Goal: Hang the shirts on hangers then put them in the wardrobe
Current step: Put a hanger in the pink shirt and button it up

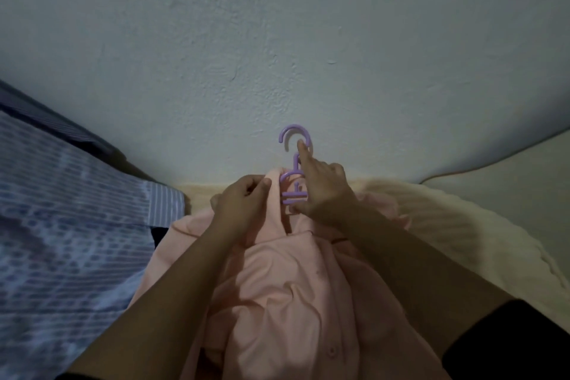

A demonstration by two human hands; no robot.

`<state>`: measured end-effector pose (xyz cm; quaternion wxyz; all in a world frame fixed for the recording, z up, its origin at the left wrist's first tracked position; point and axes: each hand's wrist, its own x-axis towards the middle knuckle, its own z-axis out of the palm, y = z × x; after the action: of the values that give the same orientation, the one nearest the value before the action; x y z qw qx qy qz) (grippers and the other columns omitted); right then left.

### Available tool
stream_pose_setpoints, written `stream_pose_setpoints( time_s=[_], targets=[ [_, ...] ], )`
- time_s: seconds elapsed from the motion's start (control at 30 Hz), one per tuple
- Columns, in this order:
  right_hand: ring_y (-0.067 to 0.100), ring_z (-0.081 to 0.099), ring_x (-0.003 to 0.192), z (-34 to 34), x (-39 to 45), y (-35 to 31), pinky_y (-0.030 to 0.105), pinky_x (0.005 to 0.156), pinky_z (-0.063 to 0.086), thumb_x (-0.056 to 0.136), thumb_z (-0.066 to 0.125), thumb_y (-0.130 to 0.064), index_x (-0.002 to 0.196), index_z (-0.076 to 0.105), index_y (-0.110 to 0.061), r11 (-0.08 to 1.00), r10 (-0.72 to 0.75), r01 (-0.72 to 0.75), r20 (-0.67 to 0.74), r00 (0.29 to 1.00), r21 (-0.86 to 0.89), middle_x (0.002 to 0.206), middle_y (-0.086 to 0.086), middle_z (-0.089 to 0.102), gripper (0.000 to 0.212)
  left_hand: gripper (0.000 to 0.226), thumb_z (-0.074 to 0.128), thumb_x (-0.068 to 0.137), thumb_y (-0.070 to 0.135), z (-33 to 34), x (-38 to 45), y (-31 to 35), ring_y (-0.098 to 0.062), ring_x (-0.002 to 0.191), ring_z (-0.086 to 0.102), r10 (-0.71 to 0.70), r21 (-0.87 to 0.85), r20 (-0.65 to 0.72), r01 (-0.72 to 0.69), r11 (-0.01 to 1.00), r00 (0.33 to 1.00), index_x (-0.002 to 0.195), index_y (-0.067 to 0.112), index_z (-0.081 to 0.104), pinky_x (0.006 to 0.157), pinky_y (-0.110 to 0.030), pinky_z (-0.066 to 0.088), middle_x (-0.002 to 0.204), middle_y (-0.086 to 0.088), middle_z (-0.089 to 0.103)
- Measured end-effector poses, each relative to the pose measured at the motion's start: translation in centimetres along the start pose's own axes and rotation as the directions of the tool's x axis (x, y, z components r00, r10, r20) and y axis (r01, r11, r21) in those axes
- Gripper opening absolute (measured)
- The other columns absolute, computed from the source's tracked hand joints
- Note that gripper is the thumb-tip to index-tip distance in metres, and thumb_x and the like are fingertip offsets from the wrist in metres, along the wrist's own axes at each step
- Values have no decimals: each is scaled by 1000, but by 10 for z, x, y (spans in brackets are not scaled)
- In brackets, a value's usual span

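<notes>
— Where are the arms?

— Both reach forward from the lower edge, forearms bare, converging toward the middle. A dark sleeve [509, 345] covers the right upper arm.

— The left hand [239, 205]?

— Knuckles up, fingers curled, thumb and fingertips pinching cloth.

— And the right hand [324, 191]?

— Just beside the left, nearly touching. Its index finger [303, 153] points straight forward; the other fingers curl round the hanger's neck, thumb tucked below.

Home bedroom — blanket [447, 225], shirts [61, 194]
</notes>
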<state>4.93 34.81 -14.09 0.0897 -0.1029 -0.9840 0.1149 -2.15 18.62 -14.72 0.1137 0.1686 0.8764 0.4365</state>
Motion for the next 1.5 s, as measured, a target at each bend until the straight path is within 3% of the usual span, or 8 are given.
stream_pose_setpoints(
  time_s=[0.27, 0.4, 0.63, 0.8, 0.9, 1.03, 1.33, 1.5],
  targets=[
    [23, 48, 118, -32, -35, -16, 38, 89, 40, 67, 77, -32, 147, -4, -39, 965, -59, 128, -285, 957, 230, 136, 4, 41, 114, 23, 51, 96, 34, -29, -25, 24, -15, 89, 59, 34, -185, -61, -45, 982, 998, 77, 27, 63, 100, -43, 42, 80, 17, 64],
    [25, 44, 124, -45, -60, -26, 40, 100, 36, 66, 83, -34, 149, 5, -30, 902, 187, -32, -323, 928, 431, 142, 7, 40, 114, 16, 50, 97, 27, -43, -48, 42, -12, 88, 55, 23, -261, -48, -35, 965, 999, 89, 21, 63, 85, -28, 42, 87, 11, 62],
    [22, 38, 113, -45, -79, -29, 34, 89, 34, 72, 67, -59, 109, 64, -29, 909, 412, -414, -244, 878, 43, 118, 0, 48, 48, 21, 59, 66, 64, -32, -68, 34, -15, 90, 64, 9, -224, -40, -18, 974, 999, 70, 45, 69, 98, -45, 43, 76, 20, 69],
    [31, 55, 102, -25, -74, -24, 37, 90, 45, 78, 73, -32, 122, 61, -22, 849, 425, -311, -202, 882, 426, 108, 12, 56, 46, 19, 62, 81, 42, -20, -62, 29, 0, 75, 61, -2, -327, -132, -42, 944, 991, 65, 34, 67, 85, -35, 52, 73, 16, 67],
    [32, 58, 94, -12, -72, -21, 38, 84, 44, 75, 69, -23, 119, 63, -14, 870, 380, -185, -380, 843, 458, 104, 11, 66, 46, 19, 58, 94, 24, -12, -57, 23, 10, 68, 57, 82, -315, -206, -145, 938, 975, 76, 30, 63, 67, -15, 46, 77, 14, 64],
    [32, 58, 78, 6, -66, -15, 36, 72, 46, 69, 65, -17, 104, 69, -8, 926, 346, -167, -583, 735, 339, 92, 13, 65, 37, 16, 56, 94, 32, -3, -44, 9, -11, 82, 56, 194, -172, -330, -261, 950, 924, 90, 20, 67, 73, -27, 43, 89, 1, 63],
    [27, 55, 94, 12, -65, -21, 17, 88, 40, 81, 68, -7, 111, 68, -14, 670, 562, -276, -228, 795, 689, 113, 11, 44, 31, 13, 51, 97, 28, 7, -45, 11, -4, 73, 55, 93, -229, -277, -160, 960, 956, 91, 22, 60, 63, -13, 39, 76, 15, 60],
    [25, 57, 97, 6, -62, -16, 37, 97, 46, 74, 64, 0, 110, 67, -18, 598, 499, -201, -165, 851, 776, 102, -5, 58, 40, 31, 45, 97, 10, 10, -44, 9, -10, 72, 60, 68, -441, -86, -99, 892, 994, 104, 38, 57, 71, -28, 49, 82, 3, 66]
  ],
)
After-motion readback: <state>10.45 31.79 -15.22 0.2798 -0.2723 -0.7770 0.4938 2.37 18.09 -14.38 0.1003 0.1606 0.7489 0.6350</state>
